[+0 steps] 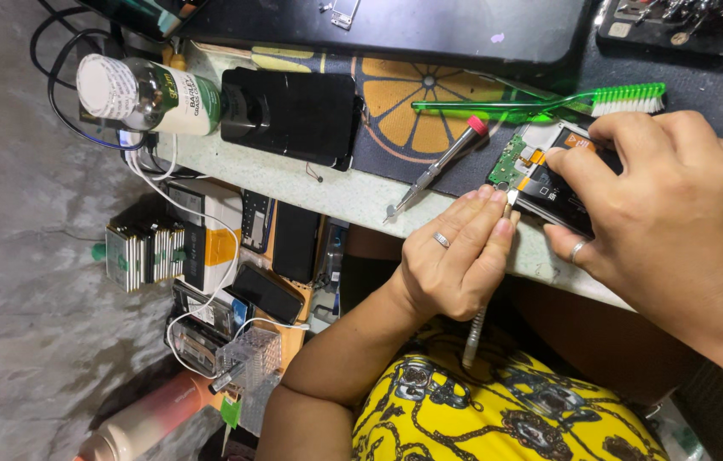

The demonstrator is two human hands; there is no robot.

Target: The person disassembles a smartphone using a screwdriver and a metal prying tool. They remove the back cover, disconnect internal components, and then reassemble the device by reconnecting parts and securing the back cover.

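Black, opened smartphone with bare green circuit board [549, 175] lies at the pale worktable's edge [336, 192], its long axis slanting away rightward. Right hand [677, 213] clamps its far end; left hand [455, 256], nearer the board, pinches a slim grey-handled tool [474, 335], tip touching just beside the board.

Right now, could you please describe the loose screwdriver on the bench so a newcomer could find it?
Start at the orange-slice mat along the bench's far side. Below the green toothbrush lies the screwdriver, slanting toward the bench edge, untouched by either hand. Its red cap and slim metal shaft set it apart.
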